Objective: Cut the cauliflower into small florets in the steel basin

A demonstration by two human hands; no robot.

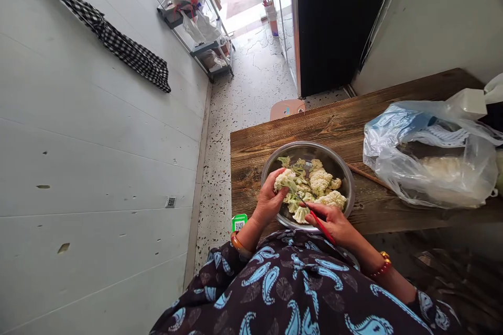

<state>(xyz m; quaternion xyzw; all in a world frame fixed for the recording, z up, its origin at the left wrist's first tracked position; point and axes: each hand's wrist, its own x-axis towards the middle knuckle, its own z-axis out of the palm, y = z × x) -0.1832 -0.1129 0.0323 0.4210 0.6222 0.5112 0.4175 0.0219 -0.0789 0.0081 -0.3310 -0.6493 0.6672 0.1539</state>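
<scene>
My left hand (270,199) is closed around a pale cauliflower piece (286,180), held above the left side of a steel bowl (351,188). In my right hand (333,224) is a small knife with a red handle (323,228). Its thin dark blade points up and left, at the stem side of the held piece; whether it touches is hard to tell. Several cut cauliflower florets (320,180) lie in the bowl below both hands. My fingers partly hide the knife's handle.
The bowl stands on a dark wooden table (251,154), close to my body. To the right lie a clear plastic bag (424,178) and a thin brown stick (367,175). A green code card (239,222) is at the left edge. A loaded shelf cart (204,47) stands by the doorway.
</scene>
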